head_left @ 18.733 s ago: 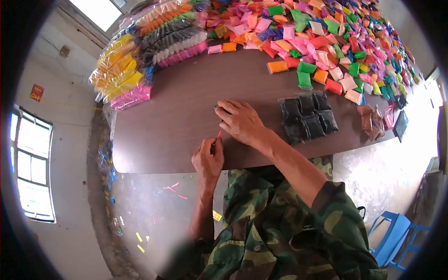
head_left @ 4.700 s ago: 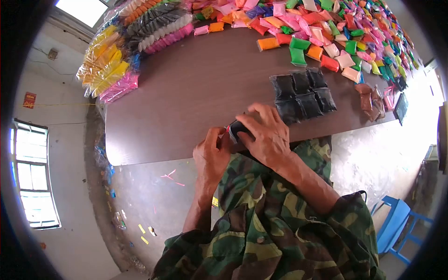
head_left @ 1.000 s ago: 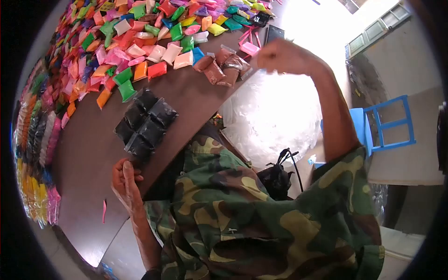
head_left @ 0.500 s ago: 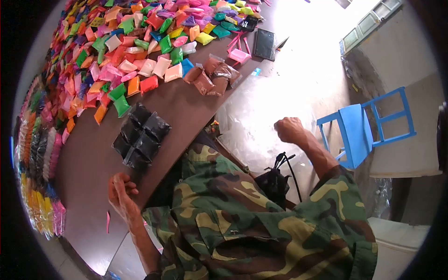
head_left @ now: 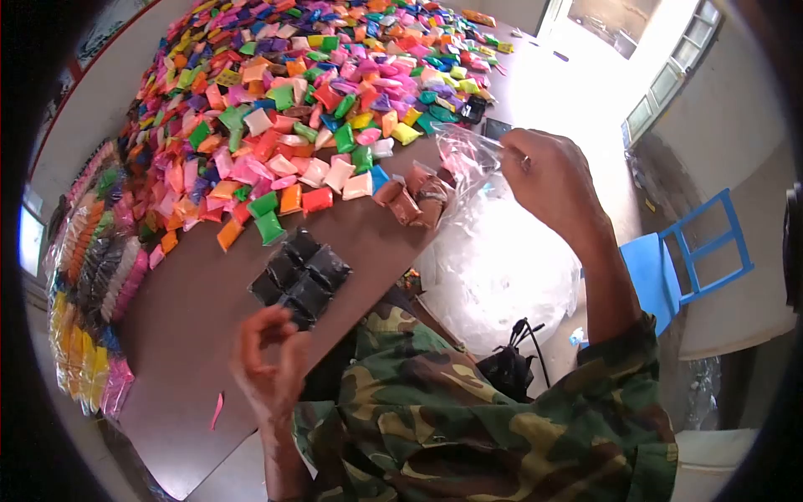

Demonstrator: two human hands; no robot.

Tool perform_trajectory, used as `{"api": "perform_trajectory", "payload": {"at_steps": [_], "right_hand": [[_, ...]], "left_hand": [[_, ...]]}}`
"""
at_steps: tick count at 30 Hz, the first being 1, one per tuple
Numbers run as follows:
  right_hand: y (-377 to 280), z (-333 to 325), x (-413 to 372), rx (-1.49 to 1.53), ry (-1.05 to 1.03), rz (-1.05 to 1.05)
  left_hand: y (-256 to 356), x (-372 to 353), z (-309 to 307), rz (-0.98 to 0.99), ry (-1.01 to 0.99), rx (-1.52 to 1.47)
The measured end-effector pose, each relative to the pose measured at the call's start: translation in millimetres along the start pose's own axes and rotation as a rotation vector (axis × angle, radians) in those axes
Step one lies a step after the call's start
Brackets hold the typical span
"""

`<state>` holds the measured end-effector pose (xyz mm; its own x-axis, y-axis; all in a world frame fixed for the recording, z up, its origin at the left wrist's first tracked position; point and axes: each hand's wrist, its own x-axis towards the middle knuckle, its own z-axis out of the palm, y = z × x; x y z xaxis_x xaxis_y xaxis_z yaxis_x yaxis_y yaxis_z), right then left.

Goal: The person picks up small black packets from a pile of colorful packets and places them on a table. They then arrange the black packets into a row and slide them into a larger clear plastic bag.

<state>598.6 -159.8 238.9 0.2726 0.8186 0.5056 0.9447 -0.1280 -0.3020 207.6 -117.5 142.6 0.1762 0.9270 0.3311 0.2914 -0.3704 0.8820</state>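
Brown table (head_left: 180,335), right hand (head_left: 552,180) raised, left hand (head_left: 272,360) loosely curled

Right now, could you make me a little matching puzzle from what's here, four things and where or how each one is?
1. Clear plastic bag
2. Black packets
3. Pink strip
4. Chair

A. Lying singly on the bare table
B. Held in the right hand
C. Blue, away from the table
D. In a block just beyond the left hand

Pairs: 1-B, 2-D, 3-A, 4-C
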Motion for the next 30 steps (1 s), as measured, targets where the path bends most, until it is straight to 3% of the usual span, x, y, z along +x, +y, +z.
{"api": "perform_trajectory", "payload": {"at_steps": [4, 7, 10, 15, 18, 23, 25, 27, 30], "right_hand": [[-34, 1, 4, 0.117, -0.017, -0.030], [-53, 10, 3, 0.228, 0.004, -0.092], [-73, 7, -3, 0.356, -0.056, -0.090], [-52, 13, -12, 0.352, -0.051, -0.142], [-53, -8, -10, 0.332, -0.227, -0.018], [-41, 5, -18, 0.530, -0.270, -0.112], [-32, 17, -19, 0.764, -0.243, -0.160], [-23, 32, -19, 1.027, -0.272, -0.069], [-25, 46, -27, 1.294, -0.413, 0.033]], "left_hand": [[43, 33, 41, 0.410, -0.207, 0.193], [60, 45, 71, 0.367, -0.270, 0.076], [51, 51, 96, 0.519, -0.230, 0.081], [36, 48, 93, 0.406, -0.183, -0.055], [52, 57, 75, 0.235, -0.163, -0.114], [48, 68, 80, 0.245, -0.093, -0.059], [53, 73, 82, 0.198, -0.055, -0.119], [58, 78, 80, 0.081, -0.012, -0.254], [57, 87, 78, 0.131, 0.141, -0.356]]}}
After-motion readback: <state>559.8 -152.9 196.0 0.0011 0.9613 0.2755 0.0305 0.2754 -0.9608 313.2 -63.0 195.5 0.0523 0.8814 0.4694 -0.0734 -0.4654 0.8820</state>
